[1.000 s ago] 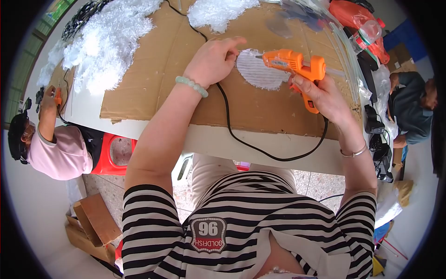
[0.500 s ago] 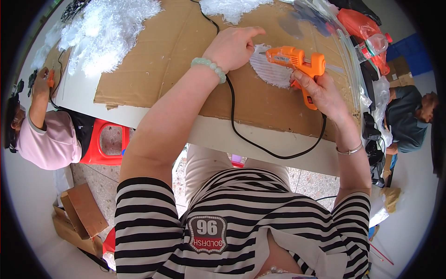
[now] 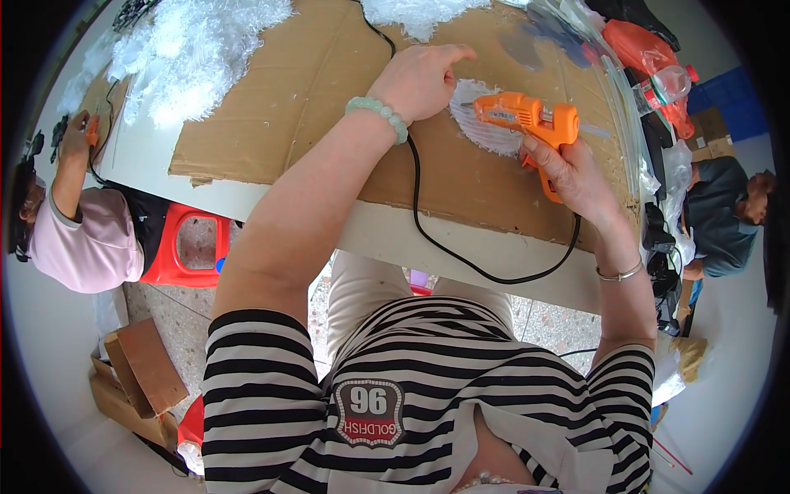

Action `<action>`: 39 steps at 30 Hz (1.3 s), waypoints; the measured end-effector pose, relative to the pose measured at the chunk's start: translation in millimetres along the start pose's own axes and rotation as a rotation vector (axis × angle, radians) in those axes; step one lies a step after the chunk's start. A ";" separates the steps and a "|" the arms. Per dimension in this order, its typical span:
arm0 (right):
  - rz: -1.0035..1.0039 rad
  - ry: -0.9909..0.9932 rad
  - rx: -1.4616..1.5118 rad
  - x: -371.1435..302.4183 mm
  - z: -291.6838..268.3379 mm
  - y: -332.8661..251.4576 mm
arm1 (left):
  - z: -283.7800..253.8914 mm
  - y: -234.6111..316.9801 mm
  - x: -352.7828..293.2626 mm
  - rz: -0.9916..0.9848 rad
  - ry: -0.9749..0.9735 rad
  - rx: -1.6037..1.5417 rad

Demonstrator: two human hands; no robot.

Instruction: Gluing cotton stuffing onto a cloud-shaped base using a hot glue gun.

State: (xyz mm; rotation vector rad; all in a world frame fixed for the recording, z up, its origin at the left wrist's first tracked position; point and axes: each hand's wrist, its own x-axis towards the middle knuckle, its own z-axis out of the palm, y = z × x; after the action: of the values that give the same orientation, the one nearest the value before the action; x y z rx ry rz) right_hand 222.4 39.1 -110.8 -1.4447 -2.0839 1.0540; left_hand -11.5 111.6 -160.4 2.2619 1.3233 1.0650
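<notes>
My right hand (image 3: 568, 169) is closed round the grip of an orange glue gun (image 3: 531, 115), fingers at its trigger. A clear glue stick (image 3: 596, 130) sticks out of its back, and its nozzle points left over a white, ribbed, fringed piece (image 3: 481, 132) lying on the cardboard (image 3: 321, 99). Beside that piece's left edge is my left hand (image 3: 418, 82), a green bead bracelet on its wrist. One finger stretches right while the others curl under; whatever they pinch is hidden. The gun's black cord (image 3: 461, 259) hangs in a loop over the table's front edge.
White shredded plastic strands (image 3: 193, 58) are heaped at the far left, with another pile (image 3: 420, 16) at the back. A plastic bottle (image 3: 666, 84) and a red bag (image 3: 638, 45) stand at the right. People sit on both sides; a red stool (image 3: 185, 276) is left.
The glue gun has tilted slightly and shifted a little to the right and down in my right hand. My left hand keeps nearly the same pose beside the white piece.
</notes>
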 end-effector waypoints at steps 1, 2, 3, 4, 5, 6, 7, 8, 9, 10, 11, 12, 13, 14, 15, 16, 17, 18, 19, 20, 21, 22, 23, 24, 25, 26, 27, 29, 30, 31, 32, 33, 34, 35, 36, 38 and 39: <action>-0.009 0.002 0.022 -0.7 0.1 0.3 | -0.8 0.9 -0.2 -0.001 0.000 0.001; -0.010 0.002 0.022 -1.5 0.0 0.7 | -1.9 2.1 -0.3 -0.017 -0.011 -0.002; -0.014 0.006 0.015 -2.2 -0.3 1.0 | -2.5 2.8 -0.5 -0.033 -0.023 -0.005; -0.019 0.011 0.007 -3.0 -0.5 0.8 | -2.6 2.6 -0.5 -0.033 -0.023 -0.004; -0.019 0.010 0.008 -4.0 -0.5 0.5 | -2.6 2.0 -0.4 -0.030 -0.020 -0.005; -0.004 0.004 0.010 -5.0 -0.4 0.3 | -2.6 1.6 -0.4 -0.027 -0.018 -0.005; 0.012 0.000 0.013 -6.2 -0.6 0.4 | -2.4 1.6 -0.2 -0.026 -0.019 -0.005; 0.013 0.001 0.013 -7.4 -0.8 0.9 | -2.4 1.5 -0.2 -0.028 -0.019 -0.003; 0.016 0.004 0.011 -8.5 -0.9 1.8 | -2.5 1.3 -0.2 -0.031 -0.019 0.000; 0.018 0.007 0.009 -9.3 -1.1 2.6 | -2.2 1.5 0.0 -0.030 -0.020 -0.001; 0.019 0.008 0.009 -9.4 -1.0 3.3 | -2.0 1.6 0.1 -0.028 -0.020 0.000; 0.014 0.013 0.013 -9.2 -1.0 4.0 | -1.8 1.7 0.2 -0.026 -0.019 0.001; 0.010 0.018 0.016 -9.1 -1.0 4.6 | -1.8 1.9 -0.1 -0.026 -0.020 0.001; 0.011 0.018 0.017 -8.2 -1.3 3.5 | -2.0 1.9 -0.6 -0.033 -0.023 0.000; 0.016 0.007 -0.012 -6.5 -1.5 1.1 | -1.9 2.2 -0.8 -0.040 -0.026 0.000; 0.019 -0.005 -0.041 -4.5 -1.8 -0.2 | -1.6 2.0 -0.8 -0.040 -0.026 0.001; 0.019 -0.006 -0.040 -2.9 -1.7 0.5 | -1.1 1.6 -1.0 -0.035 -0.020 0.000; 0.015 0.006 -0.035 -1.2 -1.0 2.0 | -0.8 1.2 -1.0 -0.031 -0.013 -0.001; 0.012 0.016 -0.029 0.0 0.0 3.3 | -1.0 1.3 -1.1 -0.031 -0.013 0.000; 0.011 0.015 -0.029 0.5 1.0 4.8 | -1.1 1.4 -1.1 -0.028 -0.010 0.000; -0.006 0.031 -0.010 0.9 1.7 6.4 | -1.3 1.5 -1.1 -0.025 -0.008 0.000; -0.023 0.045 0.009 1.1 2.1 7.5 | -1.1 1.1 -1.2 -0.026 -0.007 0.000; -0.023 0.044 0.008 1.7 2.1 7.5 | -1.0 0.8 -1.1 -0.026 -0.013 0.003; -0.003 0.042 -0.008 2.8 1.8 7.1 | -0.8 0.5 -1.2 -0.026 -0.018 0.006; 0.018 0.041 -0.024 3.9 1.5 6.6 | -0.9 0.9 -1.2 -0.025 -0.018 0.006; 0.018 0.041 -0.024 5.0 0.7 5.2 | -1.0 1.3 -1.3 -0.034 -0.022 -0.001; 0.040 0.038 -0.044 6.1 -0.2 3.4 | -1.0 1.6 -1.3 -0.044 -0.027 -0.007; 0.060 0.031 -0.064 6.9 -0.8 2.3 | -1.9 2.0 -1.4 -0.040 -0.029 -0.003; 0.049 0.032 -0.067 6.5 -0.9 3.9 | -2.2 2.3 -1.4 -0.035 -0.032 0.001; 0.038 0.032 -0.070 6.3 -1.1 5.5 | -2.3 2.3 -1.2 -0.035 -0.031 0.001; 0.038 0.032 -0.070 4.7 -1.3 6.4 | -2.5 2.4 -0.8 -0.038 -0.031 -0.001; 0.021 0.032 -0.049 1.6 -1.3 7.1 | -2.5 2.6 -0.4 -0.040 -0.031 -0.002; 0.004 0.031 -0.027 -1.6 -0.4 7.4 | -2.7 2.3 -0.4 -0.040 -0.031 -0.003; 0.006 0.031 -0.028 -4.9 -0.1 6.3 | -2.8 1.7 -0.2 -0.049 -0.036 -0.004; 0.018 0.025 -0.039 -8.6 -0.5 4.1 | -2.7 0.9 0.0 -0.057 -0.041 -0.005; 0.029 0.016 -0.049 -15.4 0.0 -0.7 | -1.7 -3.1 -1.4 -0.033 -0.022 -0.022; 0.032 0.021 -0.042 -18.5 1.2 -3.5 | -1.3 -5.0 -2.3 -0.008 -0.002 -0.039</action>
State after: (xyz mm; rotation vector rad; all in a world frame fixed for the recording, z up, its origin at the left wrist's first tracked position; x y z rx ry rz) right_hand 226.7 21.1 -107.1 -1.5077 -2.0864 1.0077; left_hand -16.3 112.2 -163.5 2.2265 1.2987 1.0764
